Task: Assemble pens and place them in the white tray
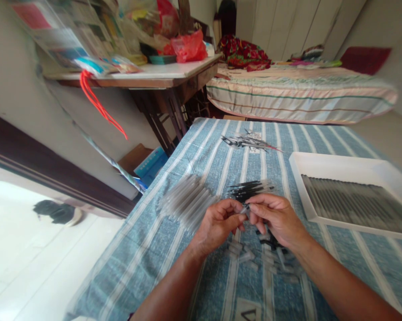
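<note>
My left hand [221,217] and my right hand [277,217] meet above the table, fingertips pinched together. Between them is a small pen part [245,208], partly clear and partly dark, mostly hidden by the fingers. Just beyond the hands lies a bundle of black pen refills [249,189]. To the left is a pile of translucent pen barrels [187,200]. Short clear pieces, like pen caps [244,255], are scattered below my hands. Small black pieces [271,240] lie beneath my right hand, partly covered by it.
A white tray [338,160] at the right holds a row of dark-tipped pens [358,200]. Thin refills [246,141] lie loose farther back on the striped cloth [174,307]. A cluttered desk [121,80] and a bed [301,93] stand beyond.
</note>
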`<state>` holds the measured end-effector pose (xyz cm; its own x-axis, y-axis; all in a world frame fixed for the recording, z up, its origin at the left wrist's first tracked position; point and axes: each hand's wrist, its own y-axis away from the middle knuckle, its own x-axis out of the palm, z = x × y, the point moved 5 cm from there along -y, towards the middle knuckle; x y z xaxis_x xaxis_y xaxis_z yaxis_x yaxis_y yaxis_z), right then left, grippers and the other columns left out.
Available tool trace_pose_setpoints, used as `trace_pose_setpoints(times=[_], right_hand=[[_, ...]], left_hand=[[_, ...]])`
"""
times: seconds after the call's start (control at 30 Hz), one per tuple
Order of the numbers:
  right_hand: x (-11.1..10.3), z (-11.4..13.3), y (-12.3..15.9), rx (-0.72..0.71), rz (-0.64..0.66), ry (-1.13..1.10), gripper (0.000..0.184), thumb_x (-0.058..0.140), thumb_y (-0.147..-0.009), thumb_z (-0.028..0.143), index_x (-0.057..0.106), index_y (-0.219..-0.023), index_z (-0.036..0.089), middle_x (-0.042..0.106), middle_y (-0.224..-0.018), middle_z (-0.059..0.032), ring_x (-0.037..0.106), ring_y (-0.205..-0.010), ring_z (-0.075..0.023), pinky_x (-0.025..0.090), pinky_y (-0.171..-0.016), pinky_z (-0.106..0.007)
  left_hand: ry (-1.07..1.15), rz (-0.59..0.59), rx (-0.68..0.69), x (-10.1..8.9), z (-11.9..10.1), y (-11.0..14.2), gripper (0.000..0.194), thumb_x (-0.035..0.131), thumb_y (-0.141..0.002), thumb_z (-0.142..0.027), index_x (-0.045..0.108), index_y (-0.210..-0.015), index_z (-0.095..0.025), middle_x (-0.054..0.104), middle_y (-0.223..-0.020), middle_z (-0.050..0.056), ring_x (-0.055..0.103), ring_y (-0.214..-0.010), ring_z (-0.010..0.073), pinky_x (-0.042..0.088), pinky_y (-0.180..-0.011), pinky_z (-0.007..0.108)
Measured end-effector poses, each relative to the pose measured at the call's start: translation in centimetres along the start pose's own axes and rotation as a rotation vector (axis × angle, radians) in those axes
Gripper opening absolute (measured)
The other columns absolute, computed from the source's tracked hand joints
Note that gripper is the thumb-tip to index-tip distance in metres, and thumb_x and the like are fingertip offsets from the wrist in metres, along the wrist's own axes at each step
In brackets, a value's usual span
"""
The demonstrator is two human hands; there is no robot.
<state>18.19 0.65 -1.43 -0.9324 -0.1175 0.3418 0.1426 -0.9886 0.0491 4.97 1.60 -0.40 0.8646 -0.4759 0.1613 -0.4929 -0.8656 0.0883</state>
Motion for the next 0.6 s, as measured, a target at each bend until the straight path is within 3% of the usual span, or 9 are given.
trace_pose_setpoints(times=[0.17,0.4,0.6], right_hand=[[-0.2,0.1,0.0,-0.032,0.012,0.177,0.019,0.063,-0.078,0.034,0.064,-0.083,0.015,0.061,-0.053,0.0020,0.046,-0.033,-0.0055,0.033,-0.034,-0.016],[-0.7,1.6,-0.2,-0.129,0.152,0.647,0.013,0.056,-0.081,0.027,0.062,-0.084,0.017,0.058,-0.057,0.0027,0.049,-0.041,-0.0070,0.038,-0.042,-0.018],[-0.8,1.9,-0.3,-0.148,0.244,0.785,0.010,0.056,-0.081,0.026,0.062,-0.078,0.018,0.057,-0.055,0.0030,0.050,-0.043,-0.0079,0.038,-0.044,-0.019]], left_hand=[[-0.034,0.003,-0.014,0.0,0.2,0.0,0.016,0.064,-0.076,-0.026,0.057,-0.082,-0.013,0.059,-0.065,-0.001,0.054,-0.054,0.0086,0.038,-0.047,0.018],[-0.116,-0.006,-0.065,0.0,0.5,0.0,0.009,0.062,-0.075,-0.022,0.058,-0.077,-0.015,0.057,-0.057,-0.003,0.052,-0.050,0.0080,0.036,-0.047,0.019],[-0.133,0.054,-0.131,0.2,0.9,0.1,0.007,0.061,-0.075,-0.020,0.059,-0.077,-0.014,0.059,-0.060,-0.002,0.051,-0.047,0.0070,0.033,-0.042,0.017]])
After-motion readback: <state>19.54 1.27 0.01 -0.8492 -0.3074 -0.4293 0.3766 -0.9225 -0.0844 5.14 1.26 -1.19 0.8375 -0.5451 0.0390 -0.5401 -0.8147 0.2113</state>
